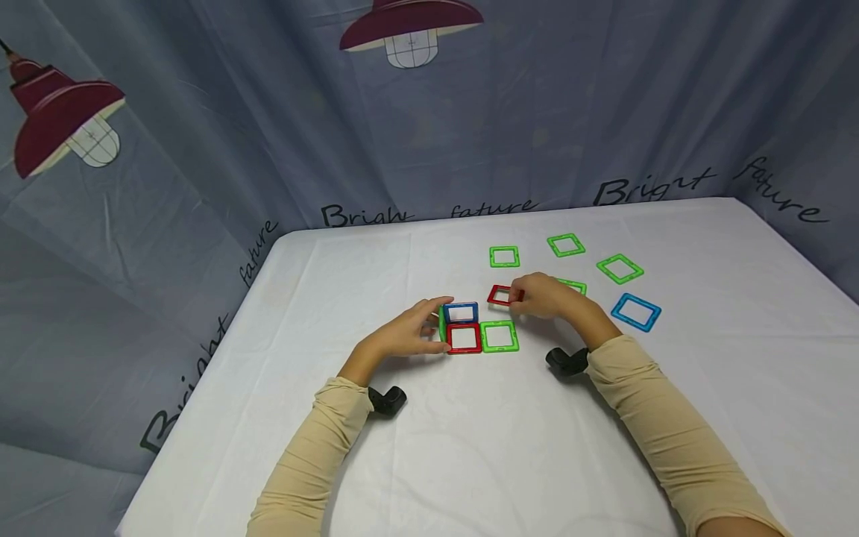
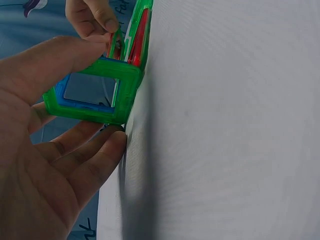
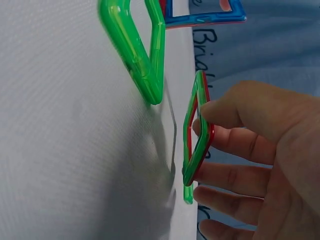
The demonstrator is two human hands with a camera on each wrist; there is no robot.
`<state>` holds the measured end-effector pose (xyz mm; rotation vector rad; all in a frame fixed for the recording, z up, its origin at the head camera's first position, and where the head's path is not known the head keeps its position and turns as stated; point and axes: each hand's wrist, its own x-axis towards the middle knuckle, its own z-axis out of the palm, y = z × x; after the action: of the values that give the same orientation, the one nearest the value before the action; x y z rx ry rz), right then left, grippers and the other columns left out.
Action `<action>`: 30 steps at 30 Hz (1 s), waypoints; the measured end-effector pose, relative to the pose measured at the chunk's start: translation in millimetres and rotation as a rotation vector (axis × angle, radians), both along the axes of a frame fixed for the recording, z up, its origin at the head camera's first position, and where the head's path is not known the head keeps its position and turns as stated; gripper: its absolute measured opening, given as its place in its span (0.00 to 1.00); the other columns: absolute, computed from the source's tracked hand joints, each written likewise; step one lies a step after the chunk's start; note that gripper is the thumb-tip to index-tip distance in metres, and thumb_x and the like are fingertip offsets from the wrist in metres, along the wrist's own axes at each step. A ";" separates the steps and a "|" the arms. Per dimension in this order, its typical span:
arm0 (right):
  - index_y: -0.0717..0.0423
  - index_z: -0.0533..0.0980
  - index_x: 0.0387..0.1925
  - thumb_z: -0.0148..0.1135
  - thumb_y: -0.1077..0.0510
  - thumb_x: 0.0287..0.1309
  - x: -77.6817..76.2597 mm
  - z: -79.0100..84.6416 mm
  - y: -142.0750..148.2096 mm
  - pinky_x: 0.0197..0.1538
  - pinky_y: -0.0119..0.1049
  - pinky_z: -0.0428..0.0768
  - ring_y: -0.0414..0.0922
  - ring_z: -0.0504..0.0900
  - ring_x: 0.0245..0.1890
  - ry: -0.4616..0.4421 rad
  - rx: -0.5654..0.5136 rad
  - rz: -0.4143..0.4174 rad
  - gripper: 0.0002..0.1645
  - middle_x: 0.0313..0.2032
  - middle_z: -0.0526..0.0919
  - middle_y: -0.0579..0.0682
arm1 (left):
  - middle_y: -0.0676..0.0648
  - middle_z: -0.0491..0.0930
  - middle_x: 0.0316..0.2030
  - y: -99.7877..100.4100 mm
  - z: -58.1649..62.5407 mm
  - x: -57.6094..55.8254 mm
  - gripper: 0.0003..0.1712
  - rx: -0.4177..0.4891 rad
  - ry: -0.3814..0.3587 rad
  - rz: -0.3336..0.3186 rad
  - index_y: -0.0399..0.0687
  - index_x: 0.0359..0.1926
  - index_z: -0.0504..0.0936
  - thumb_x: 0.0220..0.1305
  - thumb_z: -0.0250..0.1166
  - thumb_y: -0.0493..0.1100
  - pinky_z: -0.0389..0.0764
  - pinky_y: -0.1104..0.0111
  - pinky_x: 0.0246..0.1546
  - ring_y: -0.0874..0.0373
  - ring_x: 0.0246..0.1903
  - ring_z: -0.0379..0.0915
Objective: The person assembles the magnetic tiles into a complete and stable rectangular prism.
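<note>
In the head view my left hand (image 1: pixel 406 332) holds an upright green square magnetic tile (image 1: pixel 442 326) between thumb and fingers. A dark blue tile (image 1: pixel 461 305) stands at the back of this corner, a red tile (image 1: pixel 464 350) is in front of it, and a green tile (image 1: pixel 499 349) lies flat to the right. Behind that one, my right hand (image 1: pixel 543 294) pinches a red square tile (image 1: pixel 492 294) at its edge. The right wrist view shows a green frame (image 3: pixel 203 132) flush against the red one, both between thumb and fingers and tilted.
Loose green tiles (image 1: pixel 504 265) (image 1: pixel 608 274) are spread across the back right of the white table (image 1: pixel 376 477). Another green tile (image 1: pixel 573 285) is partly behind my right hand. Rightmost lies a light blue tile (image 1: pixel 628 321). A printed curtain (image 1: pixel 523 134) hangs behind.
</note>
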<state>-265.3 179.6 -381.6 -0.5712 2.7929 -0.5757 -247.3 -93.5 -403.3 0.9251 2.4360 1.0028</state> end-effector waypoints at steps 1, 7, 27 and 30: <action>0.58 0.75 0.31 0.59 0.59 0.54 -0.1 0.0 -0.1 0.31 0.32 0.71 0.44 0.71 0.30 -0.005 -0.003 0.003 0.06 0.30 0.77 0.51 | 0.42 0.63 0.57 -0.1 0.0 0.0 0.47 0.001 -0.001 0.000 0.49 0.68 0.52 0.52 0.69 0.42 0.74 0.69 0.54 0.52 0.55 0.69; 0.60 0.74 0.34 0.58 0.59 0.55 0.8 2.1 -0.9 0.32 0.32 0.71 0.45 0.71 0.31 -0.020 -0.021 0.017 0.07 0.32 0.77 0.52 | 0.41 0.63 0.58 -0.1 0.1 -0.2 0.48 0.009 -0.010 -0.003 0.47 0.68 0.52 0.51 0.69 0.42 0.74 0.67 0.55 0.52 0.55 0.68; 0.60 0.71 0.38 0.53 0.59 0.59 4.3 4.7 -4.6 0.29 0.30 0.66 0.43 0.68 0.28 -0.046 -0.046 0.045 0.08 0.29 0.74 0.50 | 0.42 0.63 0.57 0.3 -0.5 -0.5 0.47 0.005 -0.015 0.005 0.47 0.68 0.52 0.52 0.68 0.41 0.74 0.69 0.54 0.53 0.55 0.68; 0.60 0.72 0.38 0.53 0.60 0.59 5.9 6.9 -4.9 0.29 0.30 0.66 0.43 0.68 0.28 -0.032 -0.055 0.058 0.08 0.29 0.74 0.50 | 0.43 0.63 0.57 0.5 -1.1 -0.8 0.47 0.006 -0.014 0.006 0.47 0.68 0.52 0.52 0.68 0.41 0.74 0.70 0.54 0.53 0.55 0.68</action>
<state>-259.4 174.7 -374.7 -0.6460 2.7284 -0.6452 -248.1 -93.0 -404.3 0.9099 2.4270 1.0155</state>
